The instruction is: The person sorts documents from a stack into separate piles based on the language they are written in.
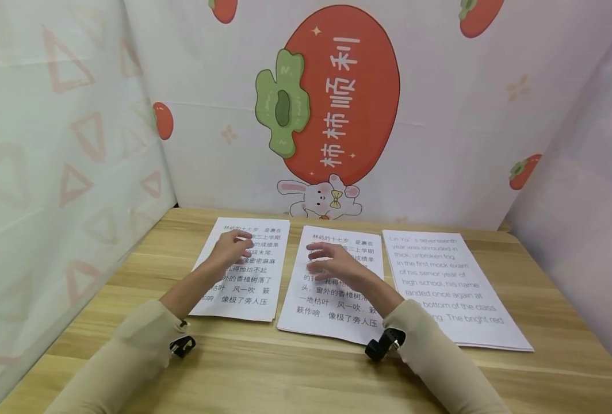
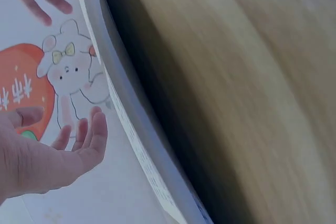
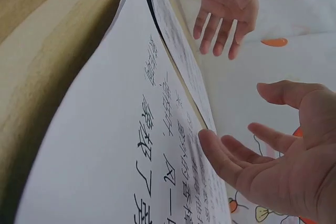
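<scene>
White-paper left stack (image 1: 249, 280) and middle stack (image 1: 329, 297) are lying on the counter (image 1: 285, 379); left hand (image 1: 232, 248) and right hand (image 1: 336, 263) are hovering respectively above them, fingers (image 3: 221, 158) loosely parted, holding nothing. They're seemingly reaching; gripping would be calling for lowering first.

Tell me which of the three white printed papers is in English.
The rightmost white rectangular paper, printed in light grey English; the left white paper and the middle white paper carry darker Chinese characters.
</scene>
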A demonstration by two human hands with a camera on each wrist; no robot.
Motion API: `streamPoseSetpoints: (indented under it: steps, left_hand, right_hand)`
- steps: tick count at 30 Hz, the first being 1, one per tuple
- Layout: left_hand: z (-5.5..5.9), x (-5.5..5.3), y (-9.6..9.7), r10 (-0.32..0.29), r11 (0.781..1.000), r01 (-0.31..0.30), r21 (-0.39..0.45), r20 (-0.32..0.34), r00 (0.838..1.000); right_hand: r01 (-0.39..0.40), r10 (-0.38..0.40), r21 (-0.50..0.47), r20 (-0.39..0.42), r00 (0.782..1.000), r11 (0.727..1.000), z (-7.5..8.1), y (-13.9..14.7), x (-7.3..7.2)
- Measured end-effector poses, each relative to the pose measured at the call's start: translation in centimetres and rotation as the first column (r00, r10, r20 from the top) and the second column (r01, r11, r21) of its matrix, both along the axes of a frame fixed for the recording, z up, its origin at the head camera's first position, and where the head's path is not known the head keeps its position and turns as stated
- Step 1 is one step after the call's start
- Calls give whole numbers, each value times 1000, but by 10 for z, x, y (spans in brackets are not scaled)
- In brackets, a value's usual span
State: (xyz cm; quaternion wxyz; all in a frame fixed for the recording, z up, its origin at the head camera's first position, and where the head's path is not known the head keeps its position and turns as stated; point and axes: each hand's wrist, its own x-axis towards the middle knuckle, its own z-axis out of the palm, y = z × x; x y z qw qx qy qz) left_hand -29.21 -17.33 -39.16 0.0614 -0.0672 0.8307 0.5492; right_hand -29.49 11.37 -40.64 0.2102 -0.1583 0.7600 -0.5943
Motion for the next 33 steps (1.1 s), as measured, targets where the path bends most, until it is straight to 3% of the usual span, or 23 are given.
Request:
streamPoseSetpoints:
  steps: [13,20,27,33]
  left_hand:
    - [-5,2,36,-171,984,168,56,69,983]
    - [-8,4,47,-208,976,197,92,123,970]
    - [-12,5,54,-269,960,255,118,129,954]
    - [-17,5,56,-288,953,269,139,140,947]
  right_hand:
    - [85,-71,140,-102,992,986,-7,32,8]
    - [120,-105,140,-108,989,983,-6,50,12]
    - [155,-143,116,-102,984,981,-2,64,13]
    - [215,-187,208,-149,971,954,3,76,17]
